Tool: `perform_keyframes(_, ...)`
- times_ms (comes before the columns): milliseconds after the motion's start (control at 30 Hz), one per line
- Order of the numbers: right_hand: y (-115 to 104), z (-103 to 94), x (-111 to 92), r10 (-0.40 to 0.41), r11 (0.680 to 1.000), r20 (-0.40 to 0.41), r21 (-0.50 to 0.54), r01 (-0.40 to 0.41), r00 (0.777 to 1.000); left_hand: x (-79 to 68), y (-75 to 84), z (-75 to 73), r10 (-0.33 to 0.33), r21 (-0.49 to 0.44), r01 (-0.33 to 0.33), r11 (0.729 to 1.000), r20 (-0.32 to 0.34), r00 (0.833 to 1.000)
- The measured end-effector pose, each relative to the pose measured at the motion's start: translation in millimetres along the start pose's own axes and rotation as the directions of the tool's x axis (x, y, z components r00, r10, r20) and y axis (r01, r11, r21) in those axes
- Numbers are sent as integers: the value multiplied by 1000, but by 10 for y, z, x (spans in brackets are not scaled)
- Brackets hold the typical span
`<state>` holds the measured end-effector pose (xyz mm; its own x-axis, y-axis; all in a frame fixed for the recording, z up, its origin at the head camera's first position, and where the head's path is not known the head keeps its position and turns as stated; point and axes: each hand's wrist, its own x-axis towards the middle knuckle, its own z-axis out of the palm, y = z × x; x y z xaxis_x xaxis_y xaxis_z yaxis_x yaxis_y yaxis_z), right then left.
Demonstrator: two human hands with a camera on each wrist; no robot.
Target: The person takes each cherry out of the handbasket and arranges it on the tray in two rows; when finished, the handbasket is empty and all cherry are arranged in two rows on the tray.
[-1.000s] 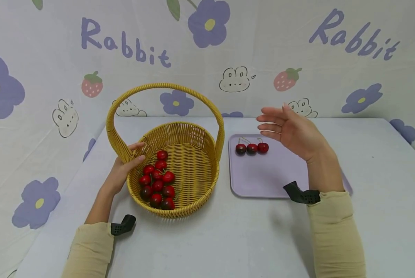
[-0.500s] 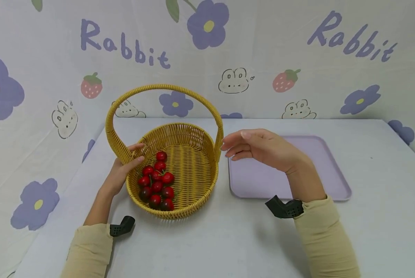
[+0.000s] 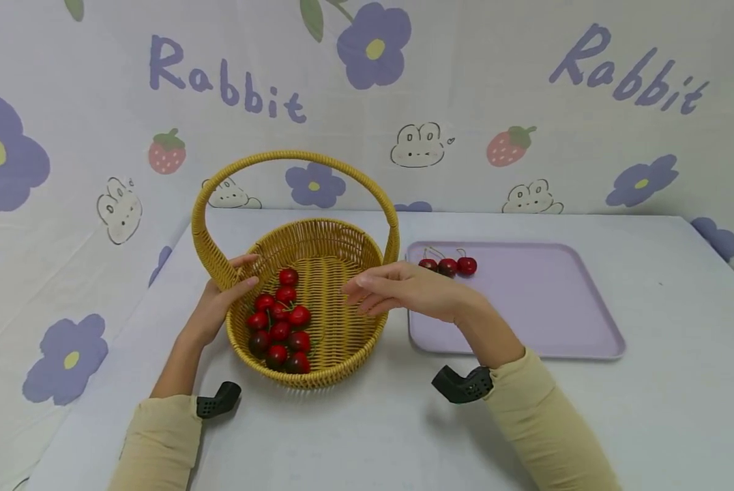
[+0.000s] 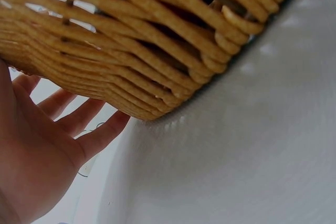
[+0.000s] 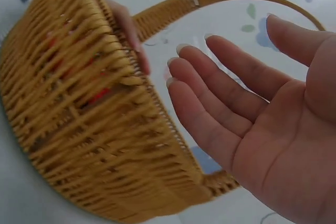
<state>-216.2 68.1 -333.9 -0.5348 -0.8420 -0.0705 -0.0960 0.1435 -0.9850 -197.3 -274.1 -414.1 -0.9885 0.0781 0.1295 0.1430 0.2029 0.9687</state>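
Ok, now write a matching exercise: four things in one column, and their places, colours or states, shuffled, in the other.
Things
1. left hand
2. right hand
3. tray
4. row of three cherries

Descriptions
A. pale purple
B. near the far left corner of the tray
C. above the basket, palm empty
D. holding the basket's left side

Pairs: 1-D, 2-C, 3-A, 4-B

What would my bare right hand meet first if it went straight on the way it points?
Probably the glossy round red cherries inside the round yellow woven basket; how high the right hand sits is unclear, so it might pass over them toward the left hand.
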Motion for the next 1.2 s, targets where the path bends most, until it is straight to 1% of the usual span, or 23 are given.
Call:
perform_keyframes(133, 55, 102, 148, 53, 998, 34, -39, -52, 998, 7, 6, 9, -6, 2, 6, 1000, 4, 1000)
perform_keyframes(367, 55, 292, 387, 103, 991, 121, -94, -92, 987, 13, 23, 9, -1, 3, 1, 1000, 2, 1000)
perform_keyframes(533, 65, 405, 523, 194, 972, 134, -160, -172, 972, 14, 19, 6, -3, -1, 3, 1000, 1, 1000)
perform_keyframes(700, 102, 468, 614, 260, 947, 152, -236, -220, 954, 14, 11, 6, -11, -3, 11, 1000, 1, 1000)
perform_keyframes(867, 126, 526, 674, 293, 924, 168, -304, -233, 941, 8, 15, 10, -9, -5, 9, 1000, 0, 1000)
perform_keyframes(1100, 169, 591, 734, 307, 889, 156, -399, -224, 939, 0, 12, 13, -2, -6, 2, 1000, -9, 1000)
perform_keyframes(1200, 172, 611, 753, 305, 889, 172, -405, -216, 937, 2, 5, 6, -5, -9, 5, 1000, -13, 1000)
